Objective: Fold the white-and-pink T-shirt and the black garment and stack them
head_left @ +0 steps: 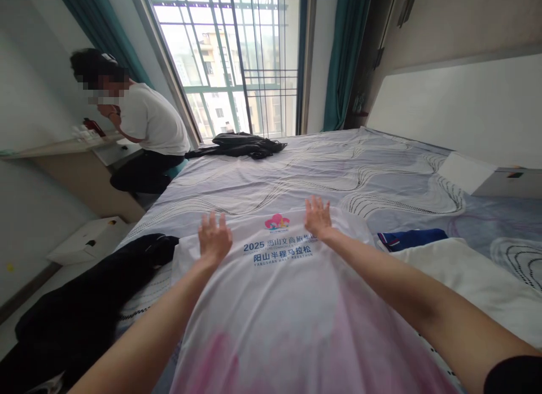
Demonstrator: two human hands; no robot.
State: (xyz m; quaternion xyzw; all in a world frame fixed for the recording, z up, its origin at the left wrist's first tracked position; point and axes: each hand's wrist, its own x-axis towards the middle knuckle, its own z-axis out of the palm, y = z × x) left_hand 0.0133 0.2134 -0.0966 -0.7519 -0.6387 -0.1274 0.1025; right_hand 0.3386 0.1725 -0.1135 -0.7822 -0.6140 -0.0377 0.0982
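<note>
Printed garment (275, 309) on wavy-patterned bed (305, 171); hands (215, 237) (318, 219) spread, seemingly pressing; barred window (237, 61) beyond.

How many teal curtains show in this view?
2: one curtain left of the window, partly hidden behind the person; another curtain right of the window.

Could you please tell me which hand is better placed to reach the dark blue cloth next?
Probably the right hand: it is at the right side of the printed garment, nearer the dark blue cloth. The left hand is farther away, at the opposite side.
</note>
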